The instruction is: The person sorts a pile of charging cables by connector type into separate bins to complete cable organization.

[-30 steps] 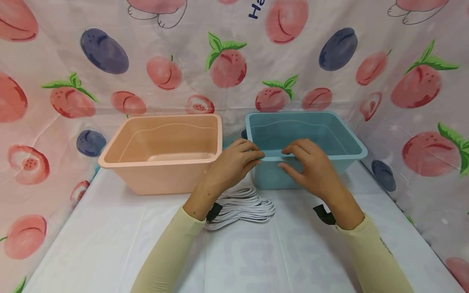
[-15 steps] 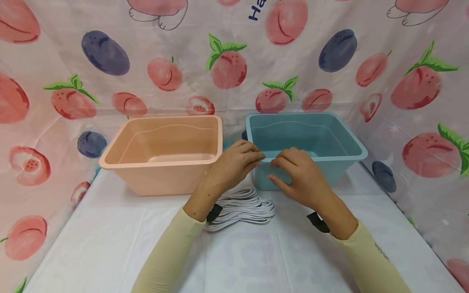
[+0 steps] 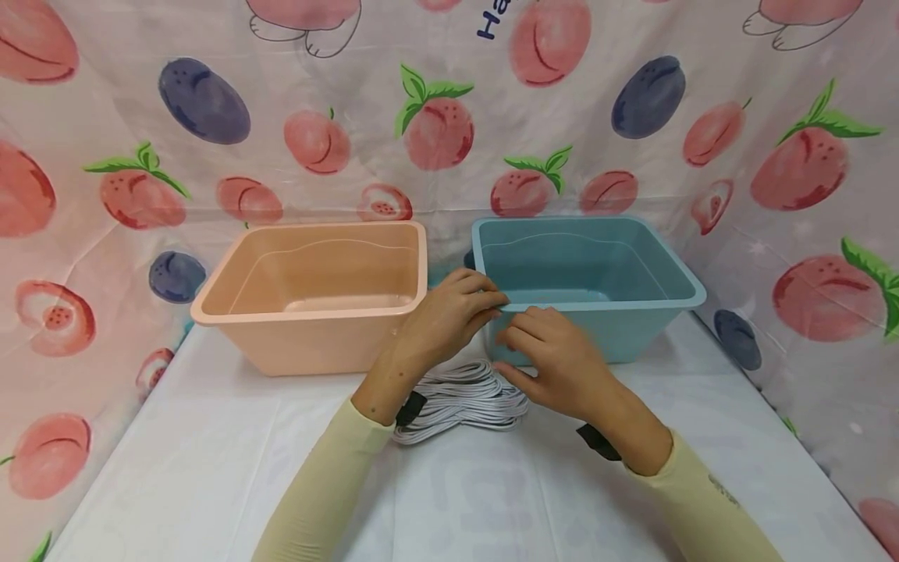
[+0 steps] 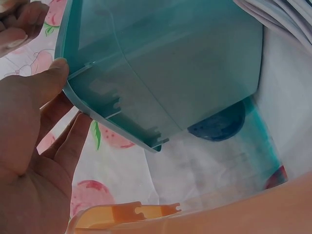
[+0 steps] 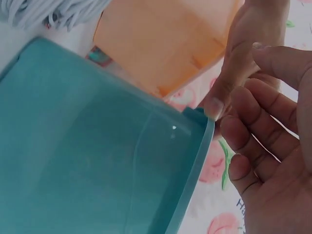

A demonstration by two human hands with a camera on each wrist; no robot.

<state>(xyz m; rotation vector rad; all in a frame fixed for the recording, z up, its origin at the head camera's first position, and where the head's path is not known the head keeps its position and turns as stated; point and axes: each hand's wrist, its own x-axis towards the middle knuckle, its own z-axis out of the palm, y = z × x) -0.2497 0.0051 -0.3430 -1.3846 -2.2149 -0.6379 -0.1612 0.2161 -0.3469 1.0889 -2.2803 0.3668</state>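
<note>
A blue-green plastic bin (image 3: pixel 604 334) stands at the back right. My left hand (image 3: pixel 449 316) grips its rim at the near left corner; in the left wrist view the thumb presses under the rim (image 4: pixel 78 100). My right hand (image 3: pixel 555 363) hovers before the bin's front wall, fingers loosely bent and holding nothing; in the right wrist view its fingertips (image 5: pixel 236 131) are close to the left hand. Below and between the hands lies a coiled bundle of white cord (image 3: pixel 470 402), partly hidden by the left wrist.
A peach-coloured plastic bin (image 3: pixel 309 343) stands at the back left, a narrow gap from the blue-green one. A white cloth (image 3: pixel 211 460) covers the table. Fruit-printed fabric (image 3: pixel 449 47) hangs behind and along the sides.
My right hand has moved left and down, from over the blue-green bin's front rim to in front of its wall. The left hand keeps its grip at the corner, and the bins and cord stay put.
</note>
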